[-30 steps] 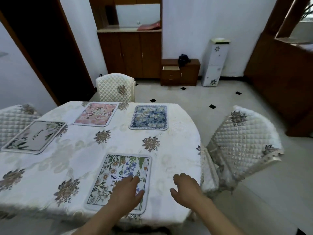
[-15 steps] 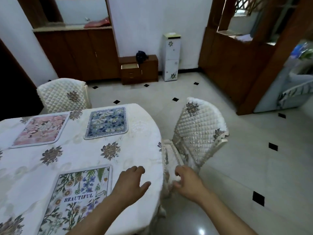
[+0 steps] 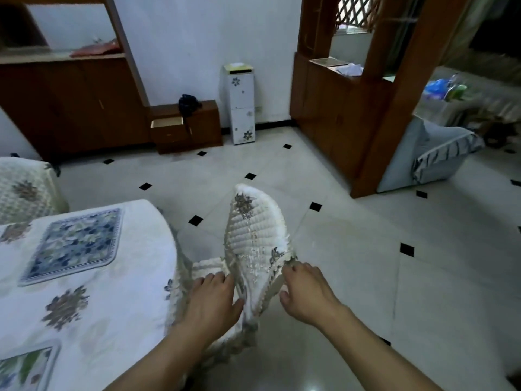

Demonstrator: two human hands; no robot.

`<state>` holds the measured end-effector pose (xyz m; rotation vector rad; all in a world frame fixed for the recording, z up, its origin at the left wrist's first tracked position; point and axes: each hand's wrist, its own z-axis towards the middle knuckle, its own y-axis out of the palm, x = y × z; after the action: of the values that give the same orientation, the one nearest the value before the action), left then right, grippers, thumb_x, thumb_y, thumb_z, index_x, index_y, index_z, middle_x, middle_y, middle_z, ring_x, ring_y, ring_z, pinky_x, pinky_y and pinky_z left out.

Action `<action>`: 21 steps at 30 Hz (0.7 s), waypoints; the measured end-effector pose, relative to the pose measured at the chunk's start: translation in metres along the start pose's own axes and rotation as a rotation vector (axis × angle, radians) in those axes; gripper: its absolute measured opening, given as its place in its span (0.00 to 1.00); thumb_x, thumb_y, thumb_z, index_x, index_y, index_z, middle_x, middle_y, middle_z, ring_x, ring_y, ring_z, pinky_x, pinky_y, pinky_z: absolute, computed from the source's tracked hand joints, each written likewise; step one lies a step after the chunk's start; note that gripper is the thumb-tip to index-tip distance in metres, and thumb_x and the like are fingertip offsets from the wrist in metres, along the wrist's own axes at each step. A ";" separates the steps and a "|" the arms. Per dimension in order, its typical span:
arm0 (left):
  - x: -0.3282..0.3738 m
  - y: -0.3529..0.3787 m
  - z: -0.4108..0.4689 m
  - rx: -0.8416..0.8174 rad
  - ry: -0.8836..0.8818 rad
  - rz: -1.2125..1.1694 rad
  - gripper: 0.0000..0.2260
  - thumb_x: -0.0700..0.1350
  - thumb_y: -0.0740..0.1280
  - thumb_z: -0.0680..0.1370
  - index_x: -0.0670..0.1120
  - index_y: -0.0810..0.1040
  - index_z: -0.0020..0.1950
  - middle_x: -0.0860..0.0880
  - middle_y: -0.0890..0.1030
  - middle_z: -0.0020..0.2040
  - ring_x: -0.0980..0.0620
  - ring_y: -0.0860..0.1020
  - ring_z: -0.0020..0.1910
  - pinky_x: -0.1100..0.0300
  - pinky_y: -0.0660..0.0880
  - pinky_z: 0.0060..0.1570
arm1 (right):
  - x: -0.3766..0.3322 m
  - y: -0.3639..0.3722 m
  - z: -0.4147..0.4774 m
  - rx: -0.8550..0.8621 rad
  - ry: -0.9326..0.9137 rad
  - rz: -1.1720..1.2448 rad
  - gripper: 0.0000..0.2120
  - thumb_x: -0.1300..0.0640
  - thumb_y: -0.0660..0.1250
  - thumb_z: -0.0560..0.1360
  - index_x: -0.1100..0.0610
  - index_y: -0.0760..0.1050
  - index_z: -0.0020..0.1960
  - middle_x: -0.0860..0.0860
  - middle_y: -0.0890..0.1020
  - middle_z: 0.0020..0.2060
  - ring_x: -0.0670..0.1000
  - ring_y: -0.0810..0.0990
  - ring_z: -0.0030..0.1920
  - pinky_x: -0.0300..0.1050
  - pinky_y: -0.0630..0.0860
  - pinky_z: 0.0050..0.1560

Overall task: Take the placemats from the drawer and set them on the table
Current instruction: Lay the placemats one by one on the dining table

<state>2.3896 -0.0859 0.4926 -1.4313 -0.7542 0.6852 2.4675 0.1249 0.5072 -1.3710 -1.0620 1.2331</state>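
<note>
Head view: the quilted chair back (image 3: 255, 244) is flanked by both hands, left hand (image 3: 212, 301) and right hand (image 3: 306, 294), fingers loosely curled, nothing clearly gripped. Blue placemat (image 3: 74, 245) and green placemat (image 3: 24, 368) are laid on the tabletop (image 3: 118, 300).

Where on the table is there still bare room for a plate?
Bare cloth on the table lies between the blue mat, the green mat and the near edge. It is crowded by the chair, where both hands reach.
</note>
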 end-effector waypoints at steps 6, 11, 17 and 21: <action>0.041 0.003 0.087 -0.018 0.030 -0.029 0.16 0.61 0.59 0.76 0.52 0.72 0.55 0.50 0.78 0.51 0.46 0.76 0.52 0.50 0.68 0.53 | 0.068 -0.004 0.053 0.009 0.012 -0.002 0.16 0.47 0.60 0.73 0.55 0.70 0.56 0.56 0.76 0.50 0.59 0.74 0.52 0.52 0.69 0.53; 0.064 0.007 0.190 0.019 0.075 -0.082 0.17 0.62 0.59 0.76 0.52 0.72 0.57 0.51 0.78 0.51 0.48 0.76 0.51 0.52 0.69 0.53 | 0.132 -0.020 0.113 0.022 0.067 0.013 0.15 0.45 0.61 0.73 0.54 0.68 0.53 0.55 0.76 0.48 0.59 0.74 0.50 0.52 0.70 0.51; 0.095 0.001 0.301 0.012 0.155 -0.073 0.17 0.62 0.61 0.75 0.52 0.72 0.55 0.51 0.78 0.48 0.47 0.77 0.49 0.52 0.68 0.50 | 0.208 -0.043 0.183 0.016 0.126 0.007 0.14 0.46 0.61 0.74 0.55 0.68 0.54 0.55 0.75 0.49 0.57 0.73 0.50 0.51 0.68 0.51; 0.109 0.004 0.358 -0.020 0.142 -0.055 0.19 0.62 0.61 0.75 0.51 0.72 0.57 0.51 0.79 0.50 0.49 0.76 0.50 0.54 0.69 0.51 | 0.252 -0.042 0.227 0.006 0.127 0.008 0.15 0.47 0.61 0.74 0.55 0.69 0.55 0.55 0.76 0.49 0.56 0.74 0.49 0.50 0.68 0.50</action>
<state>2.1696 0.2161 0.4918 -1.4555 -0.6885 0.5292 2.2686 0.4030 0.5083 -1.4311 -0.9644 1.1384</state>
